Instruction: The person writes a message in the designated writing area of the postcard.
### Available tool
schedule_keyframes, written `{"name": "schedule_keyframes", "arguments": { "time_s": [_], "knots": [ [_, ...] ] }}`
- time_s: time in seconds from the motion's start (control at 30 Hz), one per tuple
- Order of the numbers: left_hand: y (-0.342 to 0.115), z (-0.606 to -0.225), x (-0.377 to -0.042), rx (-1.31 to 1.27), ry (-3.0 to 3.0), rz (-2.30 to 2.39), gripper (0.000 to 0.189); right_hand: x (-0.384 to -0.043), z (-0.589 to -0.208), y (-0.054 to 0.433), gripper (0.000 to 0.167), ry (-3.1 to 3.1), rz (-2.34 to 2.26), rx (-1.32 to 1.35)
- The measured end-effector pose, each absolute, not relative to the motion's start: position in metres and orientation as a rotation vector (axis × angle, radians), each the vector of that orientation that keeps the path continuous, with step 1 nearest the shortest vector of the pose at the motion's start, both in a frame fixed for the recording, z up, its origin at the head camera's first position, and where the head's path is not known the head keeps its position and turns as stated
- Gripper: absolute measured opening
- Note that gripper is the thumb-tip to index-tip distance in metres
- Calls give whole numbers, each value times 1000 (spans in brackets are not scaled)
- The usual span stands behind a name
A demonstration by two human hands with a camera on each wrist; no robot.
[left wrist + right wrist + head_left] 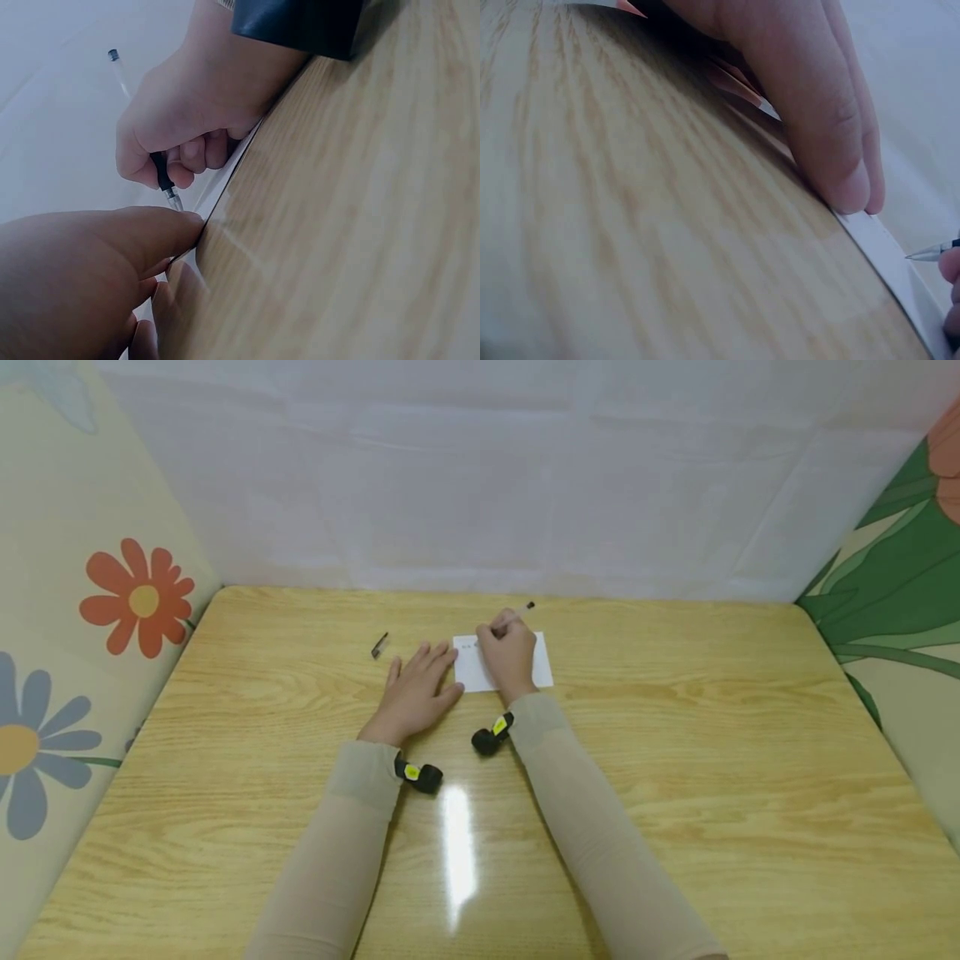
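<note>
A small white sheet of paper lies on the table with a few dark marks near its upper left. My right hand rests over the paper and pinches a pen, its clear barrel slanting up to a dark end. In the left wrist view the pen's black grip shows between thumb and fingers. The pen's metal tip points at the paper in the right wrist view. My left hand lies flat with spread fingers, its thumb and fingertips at the paper's left edge.
A pen cap lies on the wooden table, left of the paper and beyond the left hand. A white cloth hangs along the far edge. Flower-patterned panels stand at both sides. Light reflects off the table between the forearms.
</note>
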State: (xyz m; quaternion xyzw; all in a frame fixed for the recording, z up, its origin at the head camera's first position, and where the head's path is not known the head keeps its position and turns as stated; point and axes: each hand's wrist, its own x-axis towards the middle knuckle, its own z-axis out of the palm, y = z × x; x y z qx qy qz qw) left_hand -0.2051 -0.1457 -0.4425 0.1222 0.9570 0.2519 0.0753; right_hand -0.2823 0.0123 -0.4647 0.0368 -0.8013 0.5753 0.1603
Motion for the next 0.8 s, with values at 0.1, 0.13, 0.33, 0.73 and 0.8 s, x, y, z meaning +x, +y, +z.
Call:
{"name": "schedule_keyframes", "arguments": {
  "time_s": [0.1,0.13,0.33,0.73,0.8],
  "knots": [
    [-146,-442,-205,363,2870,759,64,-283,-465,12,17,-2286,1629,98],
    [-146,-442,-205,363,2870,757,64,-283,-465,12,17,-2284,1628,95],
    [-146,-443,-206,370,2872,748,64,-283,-464,12,17,-2280,1632,76],
    [-146,-442,-205,370,2870,756,64,-283,-465,12,20,-2269,1620,81],
    [-146,-442,-205,369,2869,755,64,-284,-466,12,20,-2256,1618,77]
  ]
}}
